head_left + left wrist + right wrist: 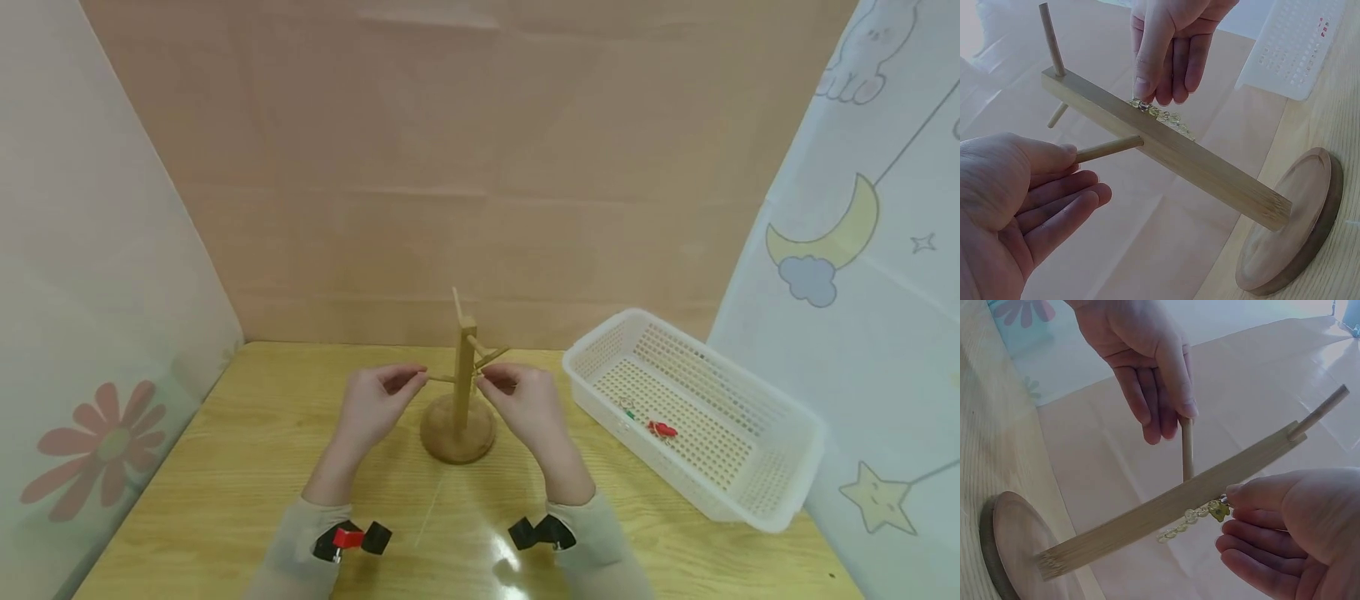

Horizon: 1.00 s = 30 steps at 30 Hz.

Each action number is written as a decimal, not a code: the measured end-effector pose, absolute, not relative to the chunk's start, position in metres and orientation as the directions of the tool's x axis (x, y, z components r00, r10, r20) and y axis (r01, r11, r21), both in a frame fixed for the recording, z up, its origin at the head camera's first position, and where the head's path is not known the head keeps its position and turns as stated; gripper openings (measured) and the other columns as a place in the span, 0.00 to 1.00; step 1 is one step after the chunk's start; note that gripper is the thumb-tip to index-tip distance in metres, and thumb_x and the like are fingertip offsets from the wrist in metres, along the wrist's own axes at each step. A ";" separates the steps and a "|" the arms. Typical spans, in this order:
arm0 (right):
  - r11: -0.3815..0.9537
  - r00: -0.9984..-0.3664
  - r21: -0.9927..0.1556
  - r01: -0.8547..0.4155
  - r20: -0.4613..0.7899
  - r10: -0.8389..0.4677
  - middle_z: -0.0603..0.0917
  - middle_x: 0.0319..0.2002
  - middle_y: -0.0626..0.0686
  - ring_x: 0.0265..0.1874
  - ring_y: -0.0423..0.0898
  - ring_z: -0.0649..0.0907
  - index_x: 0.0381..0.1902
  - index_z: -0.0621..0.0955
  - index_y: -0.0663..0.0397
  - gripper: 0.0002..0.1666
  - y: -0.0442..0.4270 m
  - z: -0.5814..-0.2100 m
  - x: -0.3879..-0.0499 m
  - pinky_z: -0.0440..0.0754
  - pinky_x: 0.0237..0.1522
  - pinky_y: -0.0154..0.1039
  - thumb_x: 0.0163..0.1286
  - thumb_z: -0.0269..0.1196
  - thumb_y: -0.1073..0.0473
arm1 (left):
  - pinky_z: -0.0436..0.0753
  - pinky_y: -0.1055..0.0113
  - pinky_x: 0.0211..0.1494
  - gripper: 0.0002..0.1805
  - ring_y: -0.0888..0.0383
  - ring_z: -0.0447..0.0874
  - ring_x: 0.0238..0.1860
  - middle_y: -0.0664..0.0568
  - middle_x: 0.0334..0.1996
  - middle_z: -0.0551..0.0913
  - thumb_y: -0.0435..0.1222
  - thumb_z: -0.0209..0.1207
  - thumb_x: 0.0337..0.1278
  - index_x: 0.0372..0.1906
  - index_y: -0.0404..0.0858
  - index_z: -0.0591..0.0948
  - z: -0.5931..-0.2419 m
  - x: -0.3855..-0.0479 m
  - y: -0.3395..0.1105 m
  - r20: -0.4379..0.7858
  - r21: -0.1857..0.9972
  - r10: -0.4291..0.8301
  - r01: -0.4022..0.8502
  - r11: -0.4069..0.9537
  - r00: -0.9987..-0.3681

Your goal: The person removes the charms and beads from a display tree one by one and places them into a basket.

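Observation:
A wooden stand with a square post, several pegs and a round base stands upright on the table. My left hand pinches the end of its left peg between thumb and finger. On the other side of the post, my right hand pinches one end of a bracelet of clear yellowish beads. A yellow-green charm sits by those fingertips. The beads hang down along the post; whether they loop round a peg is hidden.
A white perforated basket stands to the right, with a small red item and a green one inside. Behind the wooden table rises a brown backdrop. Printed sheets flank both sides.

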State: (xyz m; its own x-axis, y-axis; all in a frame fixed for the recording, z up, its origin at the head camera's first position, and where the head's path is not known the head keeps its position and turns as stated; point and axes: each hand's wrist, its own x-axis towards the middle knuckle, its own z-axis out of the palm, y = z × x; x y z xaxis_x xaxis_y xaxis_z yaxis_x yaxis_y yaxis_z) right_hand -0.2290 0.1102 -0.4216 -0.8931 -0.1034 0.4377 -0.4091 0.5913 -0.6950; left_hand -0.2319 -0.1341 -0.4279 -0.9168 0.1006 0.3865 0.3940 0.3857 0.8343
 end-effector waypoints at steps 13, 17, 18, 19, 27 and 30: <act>0.618 -0.838 -0.623 -0.480 0.534 -0.113 0.93 0.34 0.51 0.31 0.43 0.91 0.39 0.93 0.58 0.06 0.099 -0.426 -0.230 0.92 0.35 0.39 0.71 0.75 0.59 | 0.92 0.58 0.46 0.09 0.51 0.94 0.42 0.46 0.41 0.93 0.34 0.71 0.70 0.48 0.33 0.92 -0.430 -0.234 -0.137 0.392 0.831 0.115 0.405 0.380 -0.913; 0.623 -0.821 -0.607 -0.494 0.561 -0.105 0.93 0.34 0.52 0.31 0.43 0.91 0.39 0.93 0.59 0.07 0.098 -0.430 -0.230 0.91 0.34 0.39 0.71 0.76 0.59 | 0.93 0.58 0.46 0.10 0.51 0.94 0.42 0.47 0.41 0.93 0.35 0.71 0.70 0.48 0.33 0.92 -0.431 -0.233 -0.138 0.395 0.830 0.123 0.411 0.377 -0.910; 0.624 -0.821 -0.606 -0.493 0.562 -0.102 0.93 0.35 0.52 0.31 0.43 0.90 0.39 0.93 0.59 0.07 0.098 -0.430 -0.230 0.91 0.34 0.38 0.71 0.76 0.59 | 0.93 0.58 0.46 0.10 0.52 0.94 0.42 0.47 0.41 0.93 0.36 0.71 0.71 0.48 0.34 0.92 -0.431 -0.233 -0.138 0.399 0.827 0.124 0.415 0.380 -0.909; 0.625 -0.818 -0.604 -0.494 0.567 -0.099 0.93 0.34 0.52 0.30 0.43 0.90 0.39 0.93 0.59 0.07 0.098 -0.431 -0.230 0.91 0.34 0.38 0.71 0.76 0.59 | 0.93 0.58 0.46 0.10 0.52 0.94 0.41 0.47 0.41 0.93 0.36 0.71 0.71 0.48 0.34 0.93 -0.431 -0.233 -0.138 0.401 0.824 0.126 0.418 0.382 -0.907; 0.646 -0.793 -0.576 -0.501 0.604 -0.075 0.93 0.33 0.51 0.28 0.43 0.90 0.38 0.93 0.59 0.07 0.095 -0.434 -0.231 0.90 0.31 0.38 0.70 0.76 0.59 | 0.93 0.56 0.46 0.09 0.51 0.94 0.42 0.47 0.41 0.93 0.35 0.71 0.71 0.48 0.34 0.92 -0.429 -0.232 -0.136 0.388 0.827 0.121 0.403 0.392 -0.914; 0.646 -0.793 -0.578 -0.498 0.605 -0.070 0.93 0.33 0.51 0.28 0.43 0.90 0.37 0.93 0.58 0.07 0.095 -0.434 -0.232 0.90 0.31 0.38 0.70 0.76 0.59 | 0.93 0.55 0.46 0.10 0.51 0.94 0.42 0.47 0.41 0.93 0.35 0.70 0.71 0.49 0.34 0.92 -0.429 -0.232 -0.136 0.384 0.827 0.122 0.400 0.395 -0.915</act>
